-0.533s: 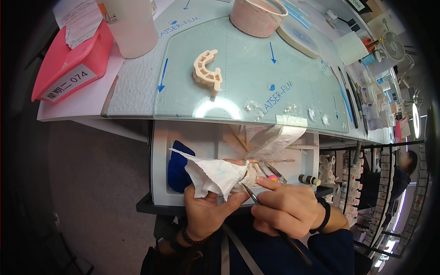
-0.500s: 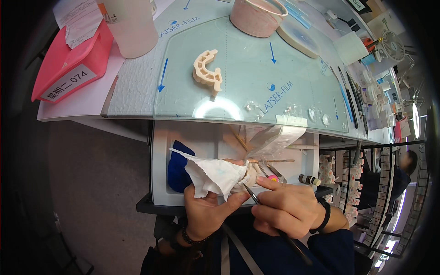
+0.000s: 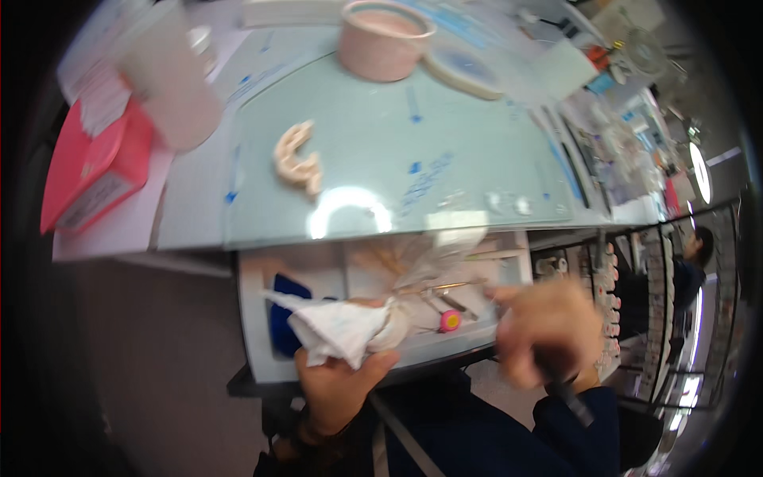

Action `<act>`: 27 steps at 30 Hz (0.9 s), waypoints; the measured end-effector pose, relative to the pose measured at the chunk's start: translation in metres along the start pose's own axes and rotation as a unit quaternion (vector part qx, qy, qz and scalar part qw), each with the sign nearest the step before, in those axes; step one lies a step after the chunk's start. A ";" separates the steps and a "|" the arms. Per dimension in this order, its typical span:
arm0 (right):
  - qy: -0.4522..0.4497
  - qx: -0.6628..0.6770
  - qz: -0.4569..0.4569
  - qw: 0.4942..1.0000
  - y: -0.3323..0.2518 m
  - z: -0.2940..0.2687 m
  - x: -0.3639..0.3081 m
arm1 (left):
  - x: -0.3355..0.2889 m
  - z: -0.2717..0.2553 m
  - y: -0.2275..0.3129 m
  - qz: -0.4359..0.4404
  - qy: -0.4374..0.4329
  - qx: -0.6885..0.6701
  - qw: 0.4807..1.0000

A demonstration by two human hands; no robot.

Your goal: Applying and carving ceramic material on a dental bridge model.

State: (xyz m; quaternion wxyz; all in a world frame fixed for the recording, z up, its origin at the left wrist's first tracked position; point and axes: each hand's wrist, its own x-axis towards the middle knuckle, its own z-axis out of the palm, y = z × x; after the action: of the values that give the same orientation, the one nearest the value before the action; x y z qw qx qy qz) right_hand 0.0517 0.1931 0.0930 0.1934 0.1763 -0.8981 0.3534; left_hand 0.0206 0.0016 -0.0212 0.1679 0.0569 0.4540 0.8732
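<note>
Over the open drawer, my left hand is closed round a white paper tissue and an off-white dental cast, partly wrapped by the tissue. My right hand is raised to the right of the cast, apart from it and smeared by motion. Its fingers are closed round a slim dark-handled tool, whose handle points down toward me; the tip cannot be made out. A cream, arch-shaped dental model lies on the glass-topped bench beyond the drawer.
The drawer holds a blue object, slim tools, a clear plastic bag and a pink round item. A pink bowl, a bottle and a pink bin stand on the bench. Another person is far right.
My right hand has moved right, away from the cast, taking the tool with it. My left hand still holds the cast and tissue. The whole view has shifted and blurred.
</note>
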 end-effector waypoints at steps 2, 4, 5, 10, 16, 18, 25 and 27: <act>0.128 0.007 0.105 0.986 0.015 -0.025 -0.003 | 0.000 0.002 0.001 -0.008 0.018 0.017 1.000; 0.165 0.063 0.190 0.966 0.020 -0.054 0.003 | -0.001 -0.004 0.001 -0.021 0.012 0.023 0.999; 0.143 0.097 0.192 0.966 0.036 -0.073 -0.001 | -0.002 -0.003 0.001 -0.041 0.019 0.013 0.999; 0.128 0.192 0.313 0.921 0.061 -0.091 -0.013 | -0.003 -0.001 -0.002 -0.021 0.007 -0.001 1.000; 0.115 0.180 0.334 0.918 0.065 -0.083 -0.010 | -0.002 0.010 0.001 -0.001 0.074 0.055 0.996; 0.112 0.149 0.356 0.916 0.064 -0.081 -0.008 | -0.002 0.009 0.001 -0.001 0.072 0.058 0.996; 0.101 0.129 0.356 0.920 0.059 -0.079 -0.006 | -0.003 0.001 0.001 -0.030 0.009 -0.004 1.000; 0.116 0.123 0.352 0.921 0.059 -0.079 -0.006 | -0.003 0.002 0.001 -0.029 0.008 -0.008 1.000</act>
State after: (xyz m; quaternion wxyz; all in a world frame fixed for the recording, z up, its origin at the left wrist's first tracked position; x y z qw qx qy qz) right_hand 0.0475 0.2906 0.1098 0.1360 -0.1712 -0.8231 0.5242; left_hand 0.0234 0.0018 -0.0192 0.1895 0.0356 0.4500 0.8719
